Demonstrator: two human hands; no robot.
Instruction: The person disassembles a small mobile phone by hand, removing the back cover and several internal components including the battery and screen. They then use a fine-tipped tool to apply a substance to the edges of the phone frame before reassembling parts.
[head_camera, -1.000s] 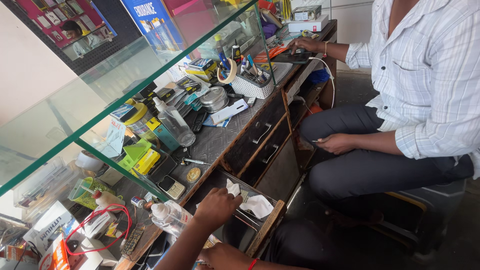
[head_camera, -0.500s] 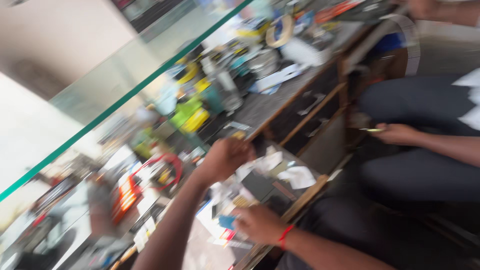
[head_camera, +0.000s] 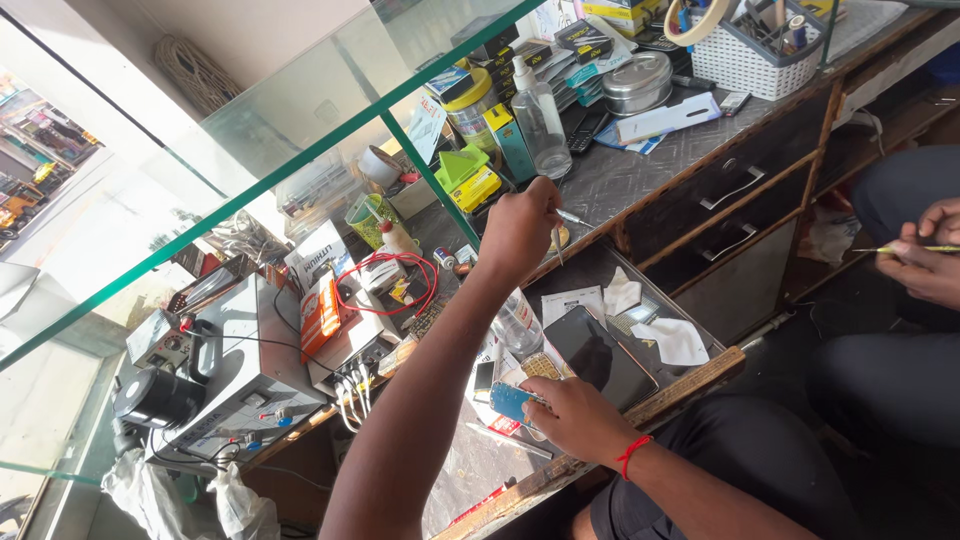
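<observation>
My left hand (head_camera: 520, 228) is raised over the edge of the worktop (head_camera: 640, 170) and pinches thin metal tweezers (head_camera: 557, 243) that point down. My right hand (head_camera: 572, 415), with a red thread at the wrist, rests in the open drawer (head_camera: 690, 375) and grips a small blue-edged part (head_camera: 512, 402). A dark phone (head_camera: 600, 355) lies flat in the drawer just beside that hand, among white tissues (head_camera: 675, 340) and slips of paper.
A clear spray bottle (head_camera: 540, 120), a round metal tin (head_camera: 636, 85) and a white basket (head_camera: 762, 55) stand on the worktop under a glass counter. A grey power unit (head_camera: 250, 360) with red wires (head_camera: 395, 280) sits left. Another person's hands (head_camera: 925, 255) hold a thin tool at right.
My left hand has come up from the drawer to the worktop edge, now with tweezers. My right hand has settled in the drawer on the small part. The view swung left.
</observation>
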